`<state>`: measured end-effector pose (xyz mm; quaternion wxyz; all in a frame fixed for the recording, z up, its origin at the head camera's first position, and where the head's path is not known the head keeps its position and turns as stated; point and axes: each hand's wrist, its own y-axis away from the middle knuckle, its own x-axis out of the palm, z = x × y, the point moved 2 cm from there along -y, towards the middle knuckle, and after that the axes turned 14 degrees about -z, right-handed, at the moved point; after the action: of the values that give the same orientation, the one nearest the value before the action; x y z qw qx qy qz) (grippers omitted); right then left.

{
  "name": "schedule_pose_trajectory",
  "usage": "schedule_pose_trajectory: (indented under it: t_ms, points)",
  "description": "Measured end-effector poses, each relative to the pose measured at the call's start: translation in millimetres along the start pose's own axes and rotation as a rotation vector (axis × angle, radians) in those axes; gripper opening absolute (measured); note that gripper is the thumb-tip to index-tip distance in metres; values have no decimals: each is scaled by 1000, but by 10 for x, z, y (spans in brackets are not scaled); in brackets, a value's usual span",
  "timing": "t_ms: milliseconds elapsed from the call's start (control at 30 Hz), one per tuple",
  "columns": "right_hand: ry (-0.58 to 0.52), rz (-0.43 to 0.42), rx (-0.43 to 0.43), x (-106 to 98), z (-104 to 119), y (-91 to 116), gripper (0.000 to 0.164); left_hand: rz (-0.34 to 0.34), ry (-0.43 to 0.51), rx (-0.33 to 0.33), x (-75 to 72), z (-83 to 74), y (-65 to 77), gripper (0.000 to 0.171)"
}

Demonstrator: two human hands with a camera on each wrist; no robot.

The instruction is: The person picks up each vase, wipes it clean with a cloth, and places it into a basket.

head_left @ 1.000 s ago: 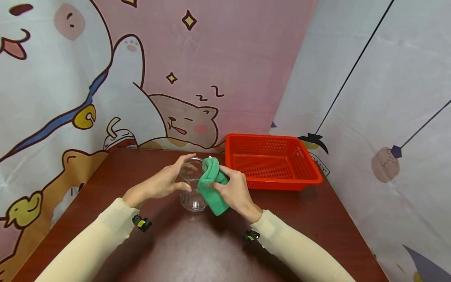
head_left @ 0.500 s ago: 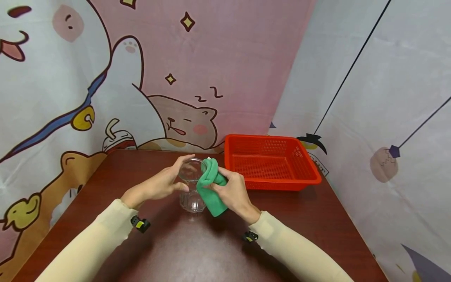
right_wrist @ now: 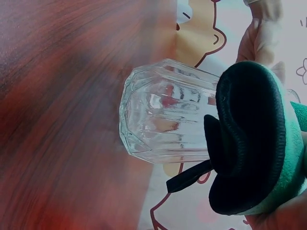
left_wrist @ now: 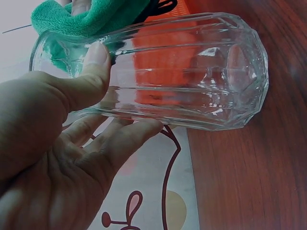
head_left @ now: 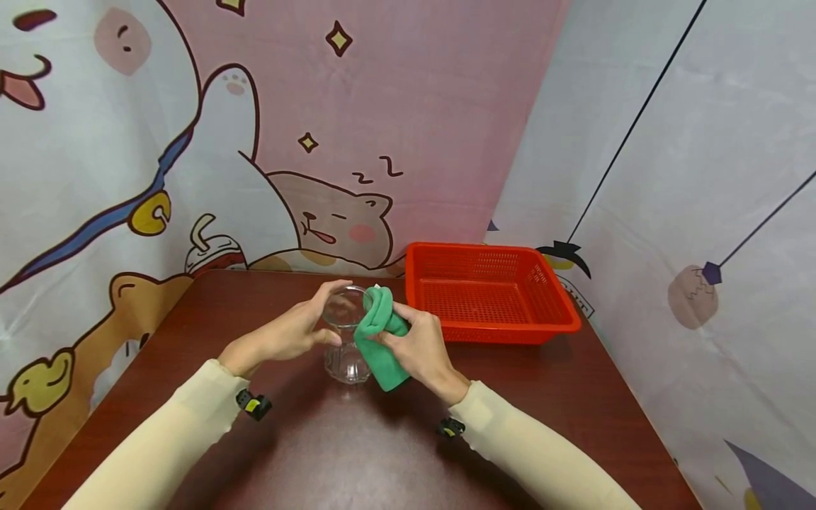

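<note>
A clear faceted glass vase [head_left: 347, 363] stands upright on the table in the head view. My left hand [head_left: 290, 331] grips its upper part from the left, thumb on the near side and fingers around the far side. In the left wrist view the thumb presses on the glass [left_wrist: 192, 72] just below the rim. My right hand [head_left: 426, 347] pinches a green cloth [head_left: 385, 365] at the right side of the rim, with one end hanging down beside the vase. The right wrist view shows the cloth's dark edging and a small dark loop [right_wrist: 189, 176]; it hides the vase's mouth there.
A red plastic basket [head_left: 567, 328] with a perforated base sits at the back right of the dark wooden table [head_left: 357, 453]. Cartoon-printed fabric [head_left: 440, 127] hangs behind the table and along its sides.
</note>
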<state>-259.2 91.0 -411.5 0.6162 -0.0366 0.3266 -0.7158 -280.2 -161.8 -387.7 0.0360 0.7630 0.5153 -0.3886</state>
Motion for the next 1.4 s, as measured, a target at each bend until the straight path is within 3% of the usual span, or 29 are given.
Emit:
schedule_pose_trajectory:
  t_ms: [567, 800, 1100, 1400]
  points:
    - [20, -1, -51, 37, -3, 26, 36, -13, -11, 14, 16, 9, -10, 101]
    - [80, 9, -84, 68, -26, 32, 29, -17, -21, 17, 11, 8, -12, 100]
    - [173, 61, -182, 101, -41, 50, 33, -27, -15, 20, 6, 17, 6, 100]
    - [218, 146, -185, 101, -95, 110, 32, -33, -25, 32, 10, 3, 23, 104]
